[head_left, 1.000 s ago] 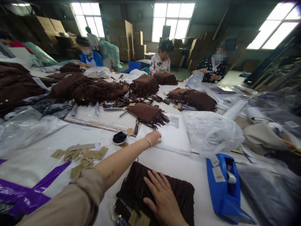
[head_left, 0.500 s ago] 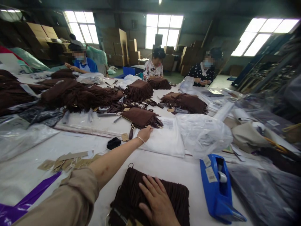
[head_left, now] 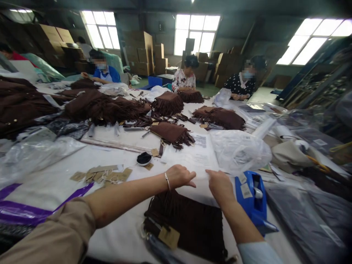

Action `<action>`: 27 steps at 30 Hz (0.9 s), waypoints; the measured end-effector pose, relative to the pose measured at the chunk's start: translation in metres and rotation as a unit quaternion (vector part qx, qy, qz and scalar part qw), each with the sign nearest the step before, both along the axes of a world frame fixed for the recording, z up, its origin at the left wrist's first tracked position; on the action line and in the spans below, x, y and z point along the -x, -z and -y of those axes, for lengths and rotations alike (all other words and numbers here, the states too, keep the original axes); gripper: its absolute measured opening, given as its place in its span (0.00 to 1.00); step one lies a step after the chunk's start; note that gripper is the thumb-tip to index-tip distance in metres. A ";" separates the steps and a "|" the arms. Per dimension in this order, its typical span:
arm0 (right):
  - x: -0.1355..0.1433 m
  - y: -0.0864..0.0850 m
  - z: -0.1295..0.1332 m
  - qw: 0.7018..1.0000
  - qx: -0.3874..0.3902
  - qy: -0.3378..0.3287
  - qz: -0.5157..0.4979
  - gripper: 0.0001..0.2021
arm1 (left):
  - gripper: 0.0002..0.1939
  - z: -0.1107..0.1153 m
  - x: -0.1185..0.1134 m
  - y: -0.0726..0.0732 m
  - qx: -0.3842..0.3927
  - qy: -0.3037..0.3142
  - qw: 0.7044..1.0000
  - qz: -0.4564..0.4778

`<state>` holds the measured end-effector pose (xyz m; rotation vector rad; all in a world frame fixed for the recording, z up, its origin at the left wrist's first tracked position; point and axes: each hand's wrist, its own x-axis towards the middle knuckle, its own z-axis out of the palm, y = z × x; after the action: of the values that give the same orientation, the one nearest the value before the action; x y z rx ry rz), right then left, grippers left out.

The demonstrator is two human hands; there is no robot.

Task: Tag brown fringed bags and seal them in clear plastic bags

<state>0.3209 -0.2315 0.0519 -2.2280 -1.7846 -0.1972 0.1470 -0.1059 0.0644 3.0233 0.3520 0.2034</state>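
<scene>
My left hand (head_left: 180, 176) is closed, pinching the near edge of a clear plastic bag (head_left: 199, 157) printed with small text. Opposite it, my right hand (head_left: 220, 186) is also closed at the edge of this bag; the exact grip of both is hard to make out. Just below my hands, a dark brown fringed pouch (head_left: 196, 229) lies flat on the table, a kraft tag (head_left: 169, 236) and a plastic-wrapped strap (head_left: 159, 251) on its near left part. Beyond the plastic, another brown fringed pouch (head_left: 171, 132) lies with its strap and tag.
A blue tape dispenser (head_left: 251, 201) stands beside my right forearm. Kraft tags (head_left: 103, 174) and a small dish of black cords (head_left: 144, 158) lie left. Crumpled plastic (head_left: 240, 150) sits to the right. Fringed pouches (head_left: 104, 106) are piled farther back, where several people sit across the table.
My left hand has come nearer from the far part of the plastic. My right hand has left the near pouch and moved up to the plastic. The view has shifted slightly left.
</scene>
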 end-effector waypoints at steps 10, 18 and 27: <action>-0.016 0.054 0.093 0.840 -0.204 0.264 -0.428 0.31 | 0.16 -0.042 0.071 0.017 0.272 -0.343 0.894 0.093; -0.029 0.081 0.073 0.549 -0.319 0.197 -0.747 0.23 | 0.15 -0.025 0.005 0.052 0.599 -0.281 0.736 0.143; 0.018 0.104 0.118 0.647 -0.158 0.210 -0.716 0.19 | 0.09 -0.051 0.042 0.076 0.719 -0.237 0.652 0.048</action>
<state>0.3030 -0.3498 -0.0516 -1.4952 -0.2886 0.8693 0.1046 -0.0549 -0.0117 1.2813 0.7828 0.0420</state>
